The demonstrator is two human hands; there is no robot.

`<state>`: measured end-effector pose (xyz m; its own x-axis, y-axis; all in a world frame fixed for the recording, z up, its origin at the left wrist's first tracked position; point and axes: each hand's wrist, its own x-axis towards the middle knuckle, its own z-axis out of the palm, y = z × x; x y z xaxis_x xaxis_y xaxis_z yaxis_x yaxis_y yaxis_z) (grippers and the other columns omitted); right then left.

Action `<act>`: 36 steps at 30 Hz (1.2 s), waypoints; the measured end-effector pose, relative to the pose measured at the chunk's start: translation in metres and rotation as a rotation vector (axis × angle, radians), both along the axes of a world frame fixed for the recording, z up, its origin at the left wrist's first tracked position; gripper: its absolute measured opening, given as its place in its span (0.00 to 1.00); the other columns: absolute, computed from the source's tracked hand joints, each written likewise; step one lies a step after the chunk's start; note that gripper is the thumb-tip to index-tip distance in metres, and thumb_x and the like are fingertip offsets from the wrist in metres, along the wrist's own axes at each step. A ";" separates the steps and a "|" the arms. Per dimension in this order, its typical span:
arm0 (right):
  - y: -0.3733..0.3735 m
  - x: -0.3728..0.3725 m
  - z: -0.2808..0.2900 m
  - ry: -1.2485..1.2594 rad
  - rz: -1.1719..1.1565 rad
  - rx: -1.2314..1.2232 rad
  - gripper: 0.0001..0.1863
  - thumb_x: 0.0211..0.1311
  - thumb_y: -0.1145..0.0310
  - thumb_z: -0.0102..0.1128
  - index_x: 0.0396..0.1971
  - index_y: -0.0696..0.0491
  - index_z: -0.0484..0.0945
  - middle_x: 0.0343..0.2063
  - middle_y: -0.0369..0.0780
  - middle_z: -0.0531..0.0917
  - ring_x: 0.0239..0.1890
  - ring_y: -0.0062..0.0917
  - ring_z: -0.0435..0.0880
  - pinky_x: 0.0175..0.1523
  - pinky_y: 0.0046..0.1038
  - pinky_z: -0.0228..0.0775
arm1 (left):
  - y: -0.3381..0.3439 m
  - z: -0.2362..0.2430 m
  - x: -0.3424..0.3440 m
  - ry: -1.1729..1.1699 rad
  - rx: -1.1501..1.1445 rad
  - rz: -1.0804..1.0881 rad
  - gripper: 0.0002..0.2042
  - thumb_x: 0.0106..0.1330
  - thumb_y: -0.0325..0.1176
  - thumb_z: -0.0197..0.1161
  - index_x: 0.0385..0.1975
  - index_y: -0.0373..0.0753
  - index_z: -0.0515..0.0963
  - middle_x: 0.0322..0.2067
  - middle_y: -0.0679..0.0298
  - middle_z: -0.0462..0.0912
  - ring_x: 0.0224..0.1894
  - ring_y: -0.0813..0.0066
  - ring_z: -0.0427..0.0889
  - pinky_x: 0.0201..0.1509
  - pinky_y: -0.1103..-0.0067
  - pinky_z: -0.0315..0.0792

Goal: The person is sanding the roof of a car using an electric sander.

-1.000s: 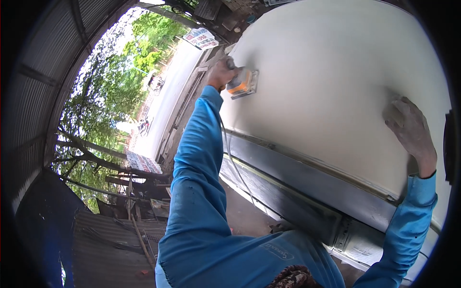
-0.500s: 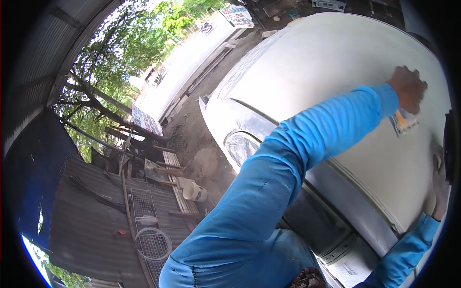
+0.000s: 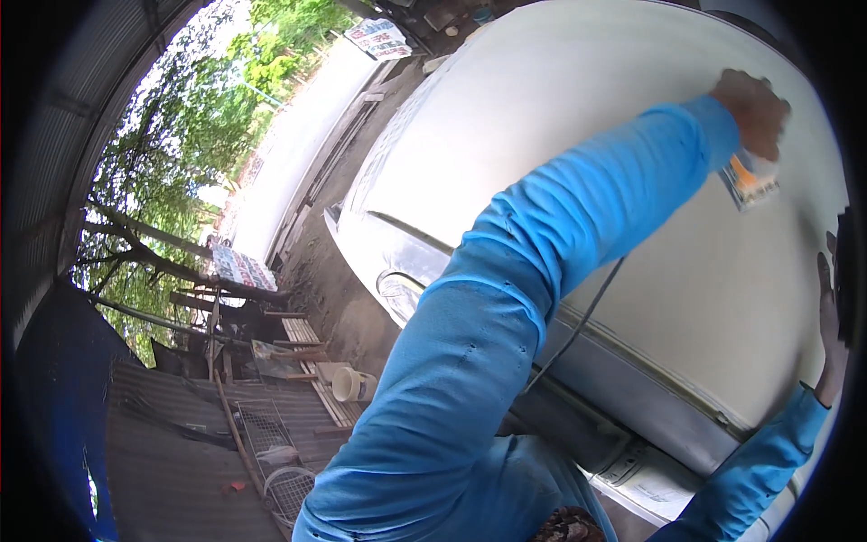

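White car hood [image 3: 560, 117]: left hand [image 3: 751, 108] grips one sanding block [image 3: 750, 181]; right hand [image 3: 831, 330] lies flat, open.

I am stretching my blue-sleeved left arm [image 3: 542, 271] far forward and across, left hand [image 3: 751, 108] curled, fingers closed. My right hand [image 3: 831, 325] is lying flat, fingers extended, at the far right edge.

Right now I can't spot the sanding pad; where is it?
Upper right of the head view: under the left hand, the sanding pad lies flat on the white car hood.
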<state>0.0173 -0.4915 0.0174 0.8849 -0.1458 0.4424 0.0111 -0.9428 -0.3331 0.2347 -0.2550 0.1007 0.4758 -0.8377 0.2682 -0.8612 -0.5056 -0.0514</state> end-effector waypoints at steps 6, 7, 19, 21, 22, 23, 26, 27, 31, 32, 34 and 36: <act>0.010 -0.029 0.016 -0.024 -0.213 0.014 0.18 0.71 0.65 0.59 0.57 0.52 0.77 0.55 0.44 0.82 0.59 0.38 0.78 0.64 0.36 0.69 | -0.009 -0.001 0.107 -0.099 -0.095 0.063 0.25 0.55 0.50 0.68 0.44 0.35 0.79 0.46 0.49 0.84 0.51 0.51 0.83 0.56 0.61 0.76; 0.034 0.000 -0.002 -0.089 -0.108 0.074 0.17 0.71 0.65 0.59 0.56 0.52 0.78 0.54 0.44 0.82 0.58 0.38 0.79 0.63 0.36 0.70 | 0.041 0.008 0.151 -0.199 0.140 0.131 0.27 0.55 0.53 0.66 0.45 0.33 0.80 0.49 0.46 0.83 0.53 0.50 0.82 0.58 0.61 0.75; 0.042 -0.026 0.037 -0.087 -0.278 0.014 0.20 0.68 0.56 0.62 0.57 0.47 0.78 0.53 0.39 0.83 0.54 0.34 0.81 0.60 0.37 0.74 | 0.019 0.019 0.002 -0.082 -0.093 -0.227 0.29 0.54 0.44 0.71 0.55 0.38 0.75 0.54 0.50 0.77 0.55 0.52 0.79 0.57 0.65 0.74; 0.034 -0.027 0.033 -0.112 -0.299 -0.018 0.20 0.68 0.56 0.62 0.57 0.47 0.78 0.53 0.40 0.83 0.53 0.34 0.81 0.59 0.37 0.74 | 0.012 0.012 -0.044 -0.087 -0.134 -0.379 0.26 0.51 0.42 0.72 0.52 0.43 0.78 0.49 0.56 0.80 0.50 0.56 0.82 0.52 0.65 0.77; 0.033 -0.027 0.031 -0.143 -0.291 -0.041 0.21 0.68 0.55 0.61 0.57 0.48 0.78 0.53 0.40 0.83 0.52 0.34 0.81 0.58 0.37 0.74 | 0.012 0.015 -0.072 -0.052 -0.127 -0.423 0.27 0.51 0.40 0.72 0.53 0.42 0.78 0.50 0.55 0.80 0.50 0.56 0.82 0.53 0.66 0.76; 0.036 -0.024 0.035 -0.138 -0.300 -0.034 0.21 0.68 0.55 0.61 0.57 0.48 0.78 0.53 0.40 0.83 0.52 0.34 0.81 0.58 0.37 0.74 | 0.016 0.021 -0.096 0.023 -0.085 -0.451 0.27 0.52 0.37 0.72 0.54 0.41 0.76 0.52 0.55 0.78 0.51 0.54 0.80 0.54 0.64 0.75; 0.040 -0.026 0.045 -0.122 -0.309 0.062 0.18 0.69 0.57 0.61 0.52 0.52 0.81 0.48 0.42 0.85 0.47 0.36 0.83 0.54 0.36 0.75 | 0.026 0.030 -0.158 0.153 -0.011 -0.523 0.29 0.50 0.34 0.73 0.56 0.42 0.76 0.54 0.57 0.76 0.53 0.52 0.78 0.54 0.63 0.75; 0.038 -0.031 0.039 -0.246 -0.214 -0.063 0.20 0.63 0.60 0.66 0.50 0.54 0.77 0.44 0.45 0.85 0.46 0.40 0.84 0.52 0.39 0.75 | 0.031 0.028 -0.177 0.161 -0.016 -0.535 0.29 0.50 0.34 0.73 0.56 0.42 0.76 0.54 0.57 0.76 0.53 0.52 0.78 0.54 0.63 0.75; 0.039 -0.030 0.040 -0.365 -0.139 -0.149 0.21 0.59 0.64 0.69 0.47 0.57 0.74 0.39 0.49 0.85 0.45 0.46 0.84 0.51 0.41 0.76 | 0.026 0.030 -0.179 0.192 0.056 -0.659 0.29 0.49 0.34 0.75 0.55 0.45 0.76 0.54 0.59 0.76 0.52 0.52 0.78 0.53 0.64 0.76; 0.038 -0.031 0.040 -0.358 -0.142 -0.151 0.21 0.59 0.64 0.69 0.47 0.57 0.74 0.39 0.49 0.85 0.45 0.46 0.84 0.51 0.41 0.76 | 0.019 0.029 -0.163 0.158 0.022 -0.630 0.29 0.50 0.34 0.74 0.55 0.46 0.76 0.54 0.58 0.76 0.52 0.53 0.79 0.52 0.63 0.77; 0.035 -0.033 0.040 -0.347 -0.170 -0.154 0.18 0.59 0.64 0.69 0.45 0.58 0.77 0.38 0.49 0.85 0.45 0.46 0.84 0.51 0.41 0.76 | 0.004 0.024 -0.122 0.050 -0.050 -0.599 0.28 0.52 0.36 0.74 0.56 0.47 0.76 0.53 0.57 0.78 0.50 0.56 0.81 0.52 0.64 0.78; 0.036 -0.033 0.040 -0.333 -0.184 -0.137 0.18 0.59 0.64 0.69 0.45 0.58 0.77 0.39 0.50 0.85 0.45 0.45 0.83 0.52 0.41 0.76 | -0.010 0.033 -0.087 0.093 -0.008 -0.456 0.29 0.55 0.38 0.72 0.58 0.39 0.74 0.54 0.50 0.78 0.55 0.53 0.79 0.58 0.65 0.74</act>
